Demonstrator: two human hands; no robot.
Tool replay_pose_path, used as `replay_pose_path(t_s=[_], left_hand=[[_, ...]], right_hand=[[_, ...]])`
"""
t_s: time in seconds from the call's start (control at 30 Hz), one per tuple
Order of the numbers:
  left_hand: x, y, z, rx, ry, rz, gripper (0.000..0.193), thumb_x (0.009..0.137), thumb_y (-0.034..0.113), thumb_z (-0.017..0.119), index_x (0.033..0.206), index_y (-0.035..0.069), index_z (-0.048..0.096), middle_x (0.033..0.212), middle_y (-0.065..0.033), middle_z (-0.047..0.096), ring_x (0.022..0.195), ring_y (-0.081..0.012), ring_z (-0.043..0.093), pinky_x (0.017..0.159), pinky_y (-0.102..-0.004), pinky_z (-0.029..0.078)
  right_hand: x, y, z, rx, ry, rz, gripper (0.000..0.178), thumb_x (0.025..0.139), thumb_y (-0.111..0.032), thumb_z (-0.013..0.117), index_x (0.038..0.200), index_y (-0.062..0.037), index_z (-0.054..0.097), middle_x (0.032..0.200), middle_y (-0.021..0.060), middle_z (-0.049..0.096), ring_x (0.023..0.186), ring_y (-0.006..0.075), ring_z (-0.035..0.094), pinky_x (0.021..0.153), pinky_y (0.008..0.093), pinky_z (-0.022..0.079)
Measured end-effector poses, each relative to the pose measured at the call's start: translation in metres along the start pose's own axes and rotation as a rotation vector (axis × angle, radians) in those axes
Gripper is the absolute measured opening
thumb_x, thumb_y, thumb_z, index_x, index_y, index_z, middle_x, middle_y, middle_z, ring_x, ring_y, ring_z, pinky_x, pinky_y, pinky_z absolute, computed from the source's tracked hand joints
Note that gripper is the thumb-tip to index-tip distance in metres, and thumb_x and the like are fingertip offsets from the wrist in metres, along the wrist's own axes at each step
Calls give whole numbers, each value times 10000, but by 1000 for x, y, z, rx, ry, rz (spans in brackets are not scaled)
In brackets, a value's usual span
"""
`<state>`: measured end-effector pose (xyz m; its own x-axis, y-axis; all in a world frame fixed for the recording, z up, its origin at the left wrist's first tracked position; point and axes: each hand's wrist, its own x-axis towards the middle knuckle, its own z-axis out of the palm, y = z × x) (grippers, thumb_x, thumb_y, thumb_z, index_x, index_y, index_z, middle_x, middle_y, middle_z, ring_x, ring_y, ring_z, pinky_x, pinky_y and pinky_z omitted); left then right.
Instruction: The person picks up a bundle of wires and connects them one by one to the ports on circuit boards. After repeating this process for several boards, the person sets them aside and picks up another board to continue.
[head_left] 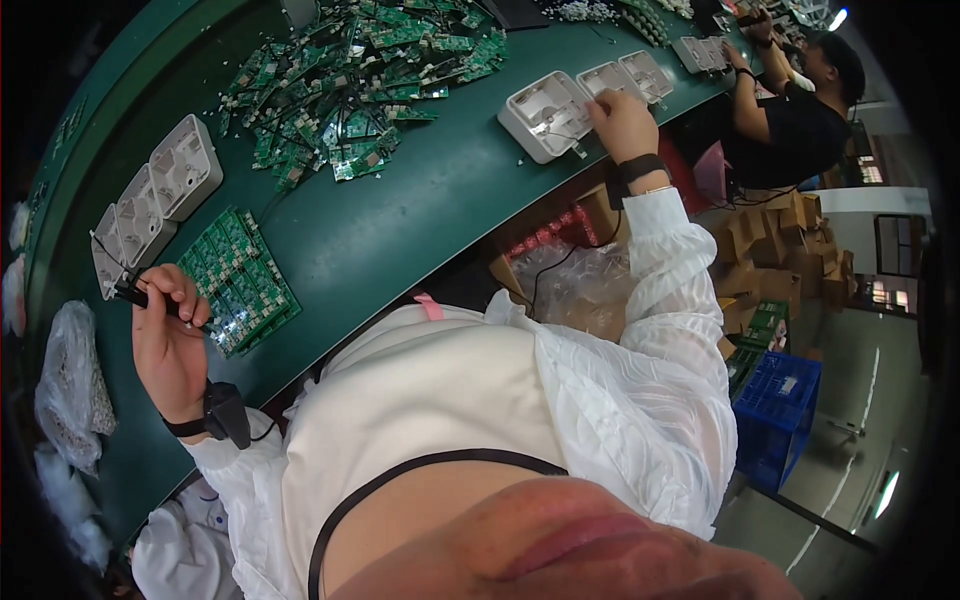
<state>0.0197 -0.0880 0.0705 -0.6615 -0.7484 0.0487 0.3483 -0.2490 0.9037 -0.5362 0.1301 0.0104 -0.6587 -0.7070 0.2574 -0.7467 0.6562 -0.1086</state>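
Left hand (168, 350) had fingers closed round a black tool (131, 292); right hand (627, 128) was bunched at the nearest white housing (522, 132), couldn't tell its grip. Housing sat near the desk (400, 215) edge: a hard tug could've dropped it

An electronics assembly workshop is indicated by circuit boards (365, 85) heaped on a long green surface (400, 220), where pale plastic housings (540, 122) are lined up; cardboard boxes (775, 245) are piled nearby.
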Motion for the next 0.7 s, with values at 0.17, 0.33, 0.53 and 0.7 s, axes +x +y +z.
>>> replay_pose_path(t_s=[0.17,0.33,0.53,0.7], left_hand=[[-22,12,-10,6,94,29,143,1100,190,459,1084,58,510,971,-20,432,819,-113,411,722,-266,358],[-30,4,-29,-36,169,55,139,1093,189,477,1120,59,516,983,-17,439,826,-117,414,733,-278,366],[-28,-1,-35,-17,289,69,214,1083,207,512,1168,19,568,966,-2,489,803,-103,432,703,-262,378],[-53,-9,-46,9,279,-57,231,1088,212,507,1155,7,592,938,-5,552,751,-79,465,639,-239,394]], right_hand=[[37,26,6,-52,6,-36,273,910,-328,681,973,-77,770,915,196,734,898,390,710,789,475,562],[91,104,33,-184,-14,112,266,915,-297,645,1021,-92,777,1005,208,736,971,411,708,855,495,557],[133,194,25,-292,-59,127,293,930,-275,643,1137,-99,752,1125,217,731,1095,406,688,951,488,540],[84,47,-28,388,-2,-136,295,979,-234,677,1214,-62,717,1067,106,756,959,227,716,834,330,550]])
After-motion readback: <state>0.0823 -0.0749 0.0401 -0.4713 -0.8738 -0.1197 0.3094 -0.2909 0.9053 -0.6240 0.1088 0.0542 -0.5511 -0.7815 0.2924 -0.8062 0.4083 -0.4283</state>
